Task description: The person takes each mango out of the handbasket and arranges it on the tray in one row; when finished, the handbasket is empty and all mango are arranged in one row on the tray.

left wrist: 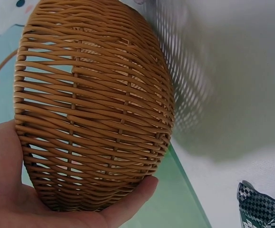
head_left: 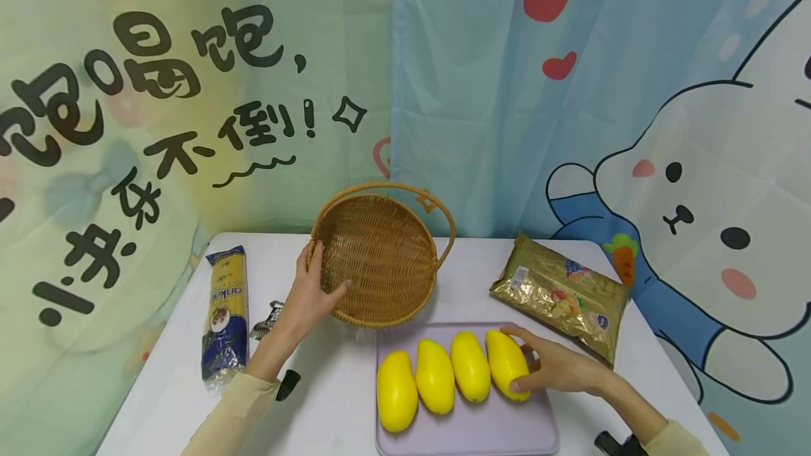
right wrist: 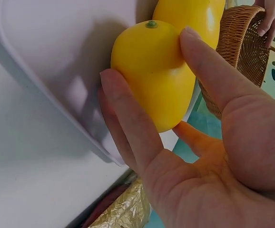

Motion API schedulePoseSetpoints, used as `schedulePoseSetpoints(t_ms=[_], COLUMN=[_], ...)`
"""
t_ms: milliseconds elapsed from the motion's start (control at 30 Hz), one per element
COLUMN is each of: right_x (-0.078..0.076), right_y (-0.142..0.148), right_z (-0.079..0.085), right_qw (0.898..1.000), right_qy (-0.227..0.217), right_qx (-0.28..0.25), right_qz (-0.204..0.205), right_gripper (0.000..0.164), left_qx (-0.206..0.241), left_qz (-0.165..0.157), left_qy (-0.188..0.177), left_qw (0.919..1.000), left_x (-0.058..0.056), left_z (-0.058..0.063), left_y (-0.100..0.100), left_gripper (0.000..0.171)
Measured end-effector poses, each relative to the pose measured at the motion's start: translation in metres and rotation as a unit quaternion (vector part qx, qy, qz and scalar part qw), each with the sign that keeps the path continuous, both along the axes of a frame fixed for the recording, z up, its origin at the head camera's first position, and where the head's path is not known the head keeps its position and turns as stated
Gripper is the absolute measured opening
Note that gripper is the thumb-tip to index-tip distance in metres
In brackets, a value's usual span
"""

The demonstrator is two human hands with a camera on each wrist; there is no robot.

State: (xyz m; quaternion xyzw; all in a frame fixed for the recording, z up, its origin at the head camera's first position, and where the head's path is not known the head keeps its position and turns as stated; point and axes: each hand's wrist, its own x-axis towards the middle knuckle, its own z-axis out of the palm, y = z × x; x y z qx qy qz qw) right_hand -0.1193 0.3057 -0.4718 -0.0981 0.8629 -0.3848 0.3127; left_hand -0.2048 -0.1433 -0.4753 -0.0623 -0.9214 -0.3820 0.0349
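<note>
A brown wicker basket (head_left: 379, 259) with a hoop handle stands tilted at the back of the table, its hollow facing the head camera. My left hand (head_left: 313, 298) grips its left side, the thumb inside the rim; in the left wrist view fingers lie along the outer weave. Several yellow mangoes (head_left: 434, 377) lie in a row on a pale purple tray (head_left: 469, 436). My right hand (head_left: 560, 366) holds the rightmost mango (head_left: 505, 361) between thumb and fingers. In the right wrist view this mango (right wrist: 152, 71) shows its green stem spot, close beside another mango.
At the left lies a blue and yellow packet (head_left: 226, 315). A small black-and-white checkered item (head_left: 269, 320) is near my left forearm. A gold foil bag (head_left: 564, 298) lies at the back right. Printed curtains (head_left: 456, 90) hang behind the white table (head_left: 317, 414).
</note>
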Motion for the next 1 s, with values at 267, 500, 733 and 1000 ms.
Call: schedulePoseSetpoints(t_ms=[267, 500, 733, 1000], right_x=[0.001, 0.0, -0.004, -0.011], right_y=[-0.001, 0.0, 0.002, -0.002], right_z=[0.003, 0.006, 0.016, 0.027], right_qw=[1.0, 1.0, 0.999, 0.993], right_qy=[0.011, 0.016, 0.038, 0.103], right_qx=[0.008, 0.016, 0.009, 0.006], right_qz=[0.013, 0.022, 0.039, 0.05], right_gripper=[0.098, 0.098, 0.098, 0.096], left_qx=[0.011, 0.015, 0.023, 0.046], left_qz=[-0.001, -0.004, 0.001, 0.002], left_qy=[-0.008, -0.002, -0.01, -0.029], left_qw=[0.9999, 0.9999, 0.9997, 0.9985], left_x=[-0.002, -0.004, -0.005, -0.008], left_z=[-0.001, -0.001, -0.003, -0.009], left_y=[-0.003, -0.004, -0.009, -0.018], left_gripper=[0.103, 0.101, 0.098, 0.093])
